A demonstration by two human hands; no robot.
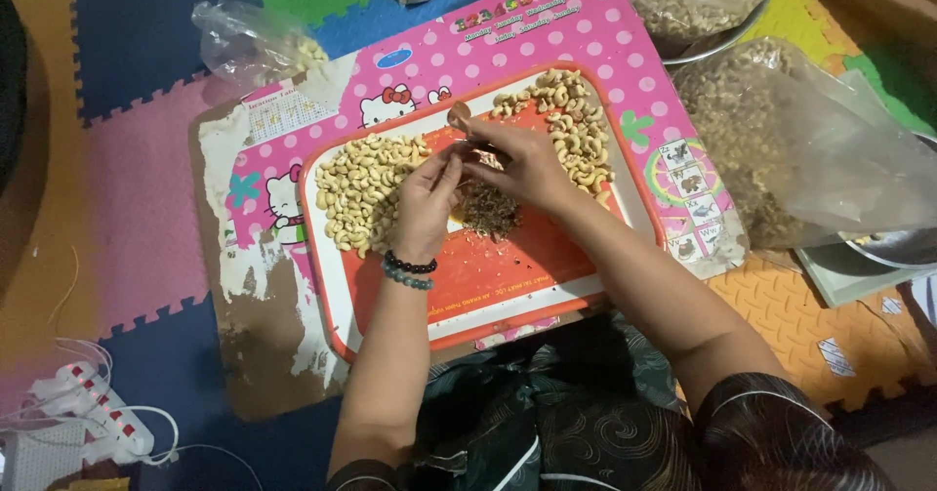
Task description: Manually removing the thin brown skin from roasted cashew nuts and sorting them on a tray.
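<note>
Red plastic forms the tray (pixel 508 291) at the middle of the frame, lying on a worn pink board (pixel 595 37) with white dots, which rests on a floor of coloured foam mats (pixel 156 42). Both hands meet just above the tray's centre: the left hand (pixel 427 198), with two bead bracelets (pixel 408 269) at the wrist, has its fingertips pinched together around something small that I cannot make out, and the right hand (pixel 522 164) is closed on a small cashew nut (pixel 459 113) and what looks like a thin tool, its tip hidden between the fingers. Directly under the hands sits a dark heap of brown skins (pixel 485 208). To the left of it on the tray lies a pile of pale peeled cashews (pixel 361 188); another pile (pixel 576 125) curves along the tray's upper right. At the right of the frame a large clear bag of nuts (pixel 771 140) slumps near a metal bowl (pixel 717 37). A white power strip (pixel 83 413) lies at lower left.
</note>
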